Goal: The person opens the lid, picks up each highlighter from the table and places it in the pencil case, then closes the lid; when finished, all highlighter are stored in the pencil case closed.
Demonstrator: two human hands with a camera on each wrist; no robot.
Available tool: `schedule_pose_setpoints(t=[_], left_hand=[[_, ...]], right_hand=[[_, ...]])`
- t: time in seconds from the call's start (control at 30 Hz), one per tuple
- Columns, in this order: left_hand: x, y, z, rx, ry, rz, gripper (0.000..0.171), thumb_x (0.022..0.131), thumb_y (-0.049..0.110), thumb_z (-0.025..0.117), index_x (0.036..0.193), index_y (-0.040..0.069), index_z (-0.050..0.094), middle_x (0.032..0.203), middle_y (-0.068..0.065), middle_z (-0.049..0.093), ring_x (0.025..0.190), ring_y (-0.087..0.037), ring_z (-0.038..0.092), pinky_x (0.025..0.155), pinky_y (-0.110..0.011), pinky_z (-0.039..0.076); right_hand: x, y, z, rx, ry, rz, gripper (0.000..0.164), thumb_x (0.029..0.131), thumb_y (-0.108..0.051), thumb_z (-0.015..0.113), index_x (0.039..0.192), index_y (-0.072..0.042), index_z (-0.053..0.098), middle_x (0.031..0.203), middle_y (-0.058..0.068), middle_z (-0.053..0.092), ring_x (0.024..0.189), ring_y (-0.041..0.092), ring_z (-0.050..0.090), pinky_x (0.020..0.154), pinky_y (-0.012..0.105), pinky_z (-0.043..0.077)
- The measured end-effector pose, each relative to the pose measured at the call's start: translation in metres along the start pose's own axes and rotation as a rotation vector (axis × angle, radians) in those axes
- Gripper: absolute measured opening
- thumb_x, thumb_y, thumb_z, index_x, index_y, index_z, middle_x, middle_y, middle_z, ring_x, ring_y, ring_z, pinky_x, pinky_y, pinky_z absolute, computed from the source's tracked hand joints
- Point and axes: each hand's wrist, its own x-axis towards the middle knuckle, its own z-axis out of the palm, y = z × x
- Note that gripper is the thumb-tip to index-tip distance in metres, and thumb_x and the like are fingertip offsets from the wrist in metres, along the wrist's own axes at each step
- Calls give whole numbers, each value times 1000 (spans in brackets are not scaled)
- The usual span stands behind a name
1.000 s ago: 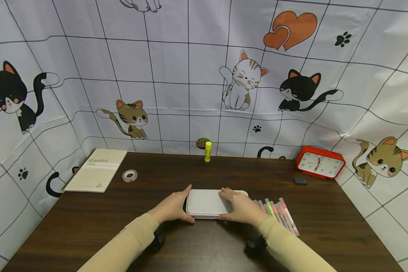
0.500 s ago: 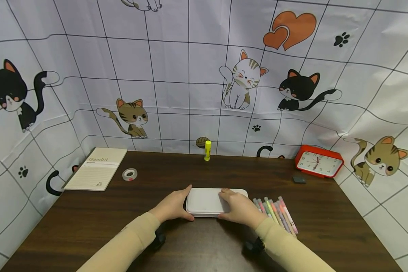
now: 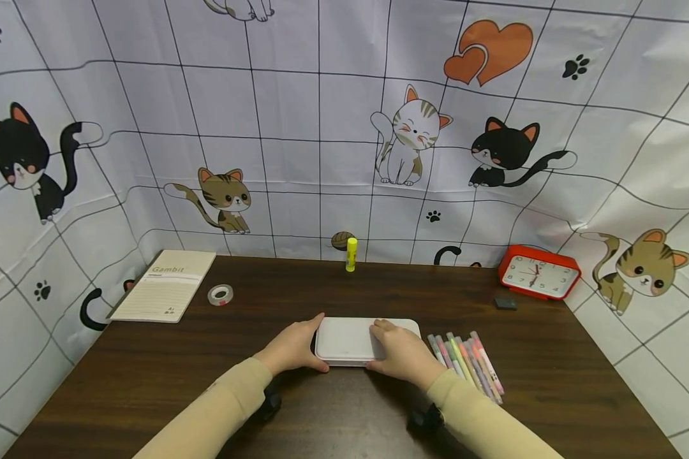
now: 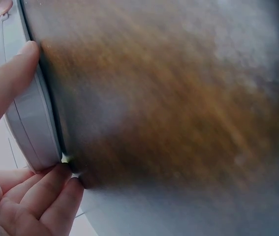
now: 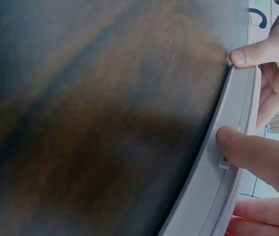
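Observation:
A white flat case (image 3: 347,341) with rounded corners lies shut on the dark wooden table. My left hand (image 3: 293,345) grips its left end; in the left wrist view the thumb presses the front side and the other fingertips (image 4: 55,172) bend round the end. My right hand (image 3: 406,354) holds it farther right, fingers over the lid and thumb on the front edge. In the right wrist view this right thumb (image 5: 242,147) lies at a small clasp (image 5: 224,162) beside the lid seam. The back of the case is hidden.
Several coloured markers (image 3: 467,363) lie right of the case. A red clock (image 3: 540,273) and a small dark block (image 3: 505,303) stand behind them. Farther back are a yellow glue stick (image 3: 351,255), a tape roll (image 3: 221,294) and a notebook (image 3: 163,287).
My right hand has shifted very slightly left along the case, its thumb still at the front edge. The left hand and the case stay in place.

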Motion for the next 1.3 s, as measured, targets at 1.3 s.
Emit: schedule_pose_setpoints(t=[1.3], left_hand=[[1,3,-1,12,22,-11,104,58,32,92,139,-6,39,125,-23,59,112,-35,58,95,-43,46]], right_hand=[[8,-11,-1,-321,81,-231,32,59,-27,78,71,-3,60,64,3,55,60,16,53,53,30,48]])
